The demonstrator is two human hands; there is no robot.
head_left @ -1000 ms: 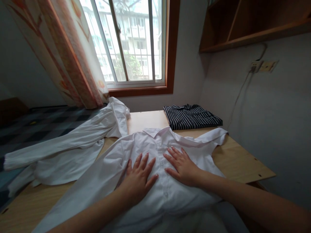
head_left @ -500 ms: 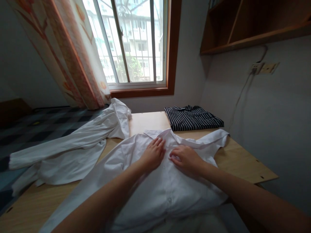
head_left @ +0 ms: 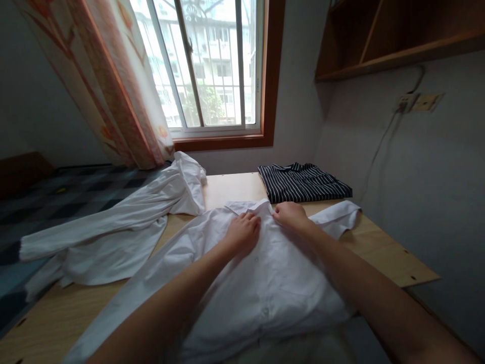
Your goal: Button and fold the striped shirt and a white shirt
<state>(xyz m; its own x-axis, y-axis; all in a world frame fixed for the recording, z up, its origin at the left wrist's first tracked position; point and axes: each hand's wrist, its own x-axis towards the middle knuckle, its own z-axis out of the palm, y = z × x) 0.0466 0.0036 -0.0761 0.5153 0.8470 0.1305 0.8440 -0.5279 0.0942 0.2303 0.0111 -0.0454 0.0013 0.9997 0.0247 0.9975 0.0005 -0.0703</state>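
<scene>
A white button-up shirt (head_left: 280,283) lies spread on the wooden board, front up, its collar at the far side. My left hand (head_left: 244,232) rests on the cloth just left of the button line, below the collar, with its fingers laid over the fabric. Across the buttons, my right hand (head_left: 291,215) is closed in a pinch on the shirt at the right side of the collar. One sleeve reaches toward the lower left; the other sticks out past my right wrist.
A folded black shirt with white stripes (head_left: 303,184) sits at the board's (head_left: 386,247) back right. Another white garment (head_left: 113,242) lies loosely at left, partly over the dark checked bed (head_left: 102,184). A shelf (head_left: 390,60) overhangs on the right, near a socket (head_left: 428,102) with a cord.
My right hand has moved up from the chest of the shirt to the collar's right side and closed on the cloth. The left hand stays almost in place.
</scene>
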